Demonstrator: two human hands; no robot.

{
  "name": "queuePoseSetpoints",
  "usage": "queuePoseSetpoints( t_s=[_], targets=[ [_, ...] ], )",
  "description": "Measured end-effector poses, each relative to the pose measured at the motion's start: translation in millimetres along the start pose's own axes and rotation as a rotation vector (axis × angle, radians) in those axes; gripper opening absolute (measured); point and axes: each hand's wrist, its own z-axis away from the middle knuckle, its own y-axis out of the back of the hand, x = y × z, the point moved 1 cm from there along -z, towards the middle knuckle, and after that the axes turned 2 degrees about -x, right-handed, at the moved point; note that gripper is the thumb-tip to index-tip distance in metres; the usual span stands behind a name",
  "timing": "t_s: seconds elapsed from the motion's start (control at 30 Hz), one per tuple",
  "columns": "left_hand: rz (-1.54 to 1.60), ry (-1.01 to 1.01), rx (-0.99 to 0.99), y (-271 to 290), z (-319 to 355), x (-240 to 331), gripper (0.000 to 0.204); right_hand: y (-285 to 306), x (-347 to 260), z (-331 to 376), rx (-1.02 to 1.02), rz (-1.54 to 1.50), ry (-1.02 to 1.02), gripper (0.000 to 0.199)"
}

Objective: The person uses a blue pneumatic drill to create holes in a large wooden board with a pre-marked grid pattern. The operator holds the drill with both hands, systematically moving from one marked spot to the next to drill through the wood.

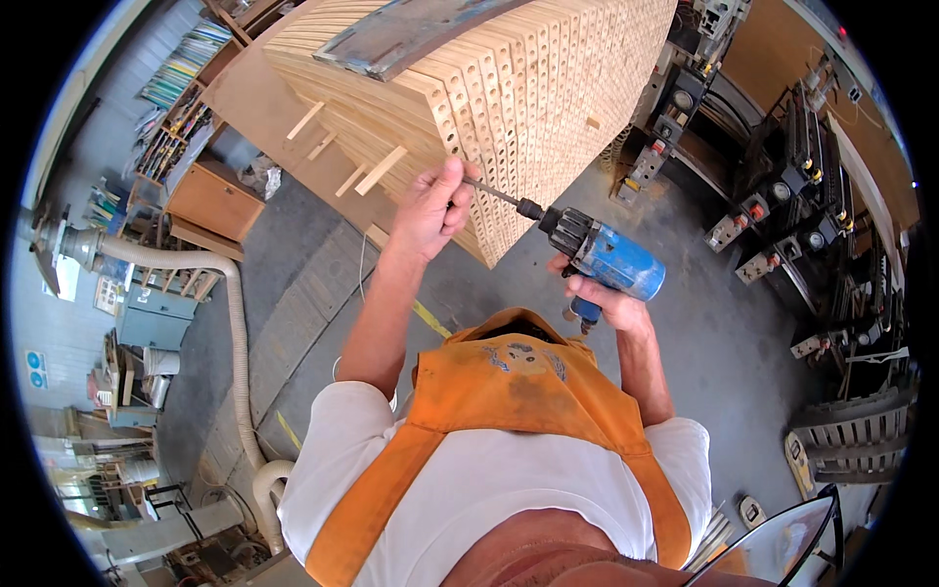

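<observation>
My right hand (614,301) grips the handle of a blue power driver (621,262) with a dark, ribbed front housing. From its chuck a long thin bit (497,193) points up and left toward the wooden stack. The bit's far end meets the closed fingers of my left hand (430,207), right beside the stack's near corner. Whether a screw also sits in those fingers is hidden. The stack (533,98) is of pale wooden boards, their edges full of rows of round holes. Several short wooden strips (381,171) stick out of its left side.
A worn metal plate (391,39) lies on top of the stack. Dark machinery with gauges (773,215) lines the right. On the left are a ribbed hose (238,333), a wooden cabinet (215,201) and shelves. A black slatted pallet (851,437) is at lower right.
</observation>
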Motion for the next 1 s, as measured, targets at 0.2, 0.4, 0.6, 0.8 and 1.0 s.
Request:
queuePoseSetpoints(
  t_s=[0.2,0.4,0.6,0.8,1.0],
  targets=[
    [0.116,-0.015,0.03,2,-1,-9,0.032,13,21,1,-0.049,0.067,-0.04,0.041],
    [0.09,0.034,-0.028,2,1,-7,0.031,0,5,0,0.025,-0.11,-0.05,0.027],
    [-0.032,0.01,0.076,-10,-7,-13,0.031,-1,20,11,0.091,0.434,0.053,0.03],
    [0.246,-0.094,-0.079,-9,-21,3,0.034,-25,2,-13,0.142,0.218,0.028,0.03],
    [0.326,-0.086,-0.145,-7,-20,10,0.031,-31,-9,-37,0.145,0.136,0.024,0.022]
  ],
)
